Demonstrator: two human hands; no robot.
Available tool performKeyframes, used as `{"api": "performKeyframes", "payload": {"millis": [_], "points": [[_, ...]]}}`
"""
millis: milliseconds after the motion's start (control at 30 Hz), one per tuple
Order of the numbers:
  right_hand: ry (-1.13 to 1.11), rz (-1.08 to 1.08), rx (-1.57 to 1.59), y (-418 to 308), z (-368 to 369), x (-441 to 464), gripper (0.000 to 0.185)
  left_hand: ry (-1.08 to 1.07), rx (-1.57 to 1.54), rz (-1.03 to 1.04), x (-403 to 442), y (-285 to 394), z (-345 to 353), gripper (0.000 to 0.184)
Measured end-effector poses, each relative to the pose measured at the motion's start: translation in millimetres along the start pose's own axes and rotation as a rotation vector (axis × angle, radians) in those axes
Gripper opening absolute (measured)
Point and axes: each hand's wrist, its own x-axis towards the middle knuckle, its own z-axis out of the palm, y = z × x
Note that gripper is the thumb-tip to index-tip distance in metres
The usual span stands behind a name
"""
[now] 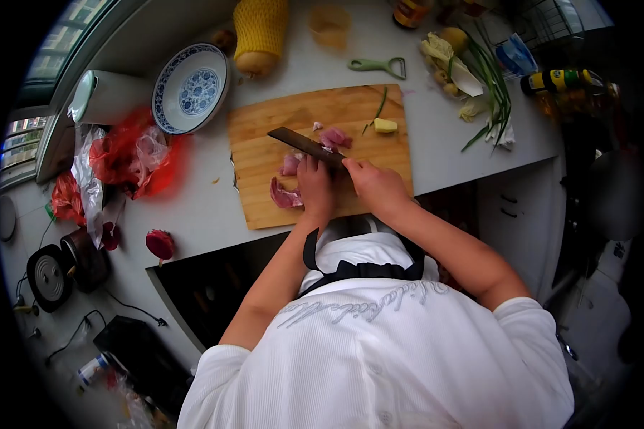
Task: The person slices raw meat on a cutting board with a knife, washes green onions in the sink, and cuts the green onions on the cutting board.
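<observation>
My right hand [373, 186] is wrapped round the handle of a dark-bladed kitchen knife [300, 142], whose blade slants up to the left. Close beside the blade, my left hand [315, 187] has its fingers bent and pressed on a piece of raw meat [290, 166]. Both are over a wooden cutting board [265, 129]. Beyond the blade lie cut pieces of meat [335, 137], and a reddish strip of meat [285, 194] rests left of my left wrist. A yellow piece of ginger [386, 126] and a green onion stalk [381, 102] are at the board's right.
Left of the board are a blue-and-white plate [192, 89], a red plastic bag [132, 154] and a red onion [159, 244]. Behind it are a squash in yellow netting [260, 32] and a green peeler [372, 65]. Green onions [499, 93] and an oil bottle [562, 81] lie right.
</observation>
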Motion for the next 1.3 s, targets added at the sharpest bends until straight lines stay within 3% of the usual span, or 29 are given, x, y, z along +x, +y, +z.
{"api": "performKeyframes", "payload": {"millis": [67,200,267,400,533,633,700,833,1200,1300], "points": [[-0.059,0.037,0.069,-5.1,-5.0,14.8,0.037,-0.025,0.048,-0.008,-2.4,3.7,-3.9,0.028],[0.148,-0.058,0.177,12.4,-13.2,9.4,0.034,-0.062,0.085,-0.043,-5.8,4.2,-6.0,0.028],[0.127,-0.097,0.185,6.3,-28.3,-15.4,0.034,-0.016,0.064,-0.017,-3.4,9.5,-11.3,0.029],[-0.04,0.055,0.099,3.0,-40.9,-56.5,0.035,-0.07,0.054,-0.084,-9.0,6.2,-9.9,0.031],[-0.042,0.082,0.098,17.0,-44.9,-81.4,0.036,0.005,0.078,-0.036,-6.1,6.8,-5.1,0.028],[-0.117,0.125,0.073,8.0,-39.3,-61.4,0.035,-0.003,0.077,-0.054,-3.3,8.0,-8.5,0.026],[-0.015,0.033,0.065,6.1,-15.0,-36.1,0.031,-0.029,0.065,-0.076,-9.1,2.7,-3.9,0.028],[-0.031,0.043,0.021,-18.4,0.7,11.2,0.027,0.047,0.043,-0.021,-2.9,5.8,-6.3,0.03],[-0.014,0.066,0.085,2.6,-9.0,-13.0,0.038,-0.06,0.074,-0.056,-3.5,14.5,-20.8,0.04],[0.08,0.072,0.156,1.4,-20.0,-15.2,0.037,-0.088,0.025,-0.016,-4.9,17.3,-33.8,0.042]]}}
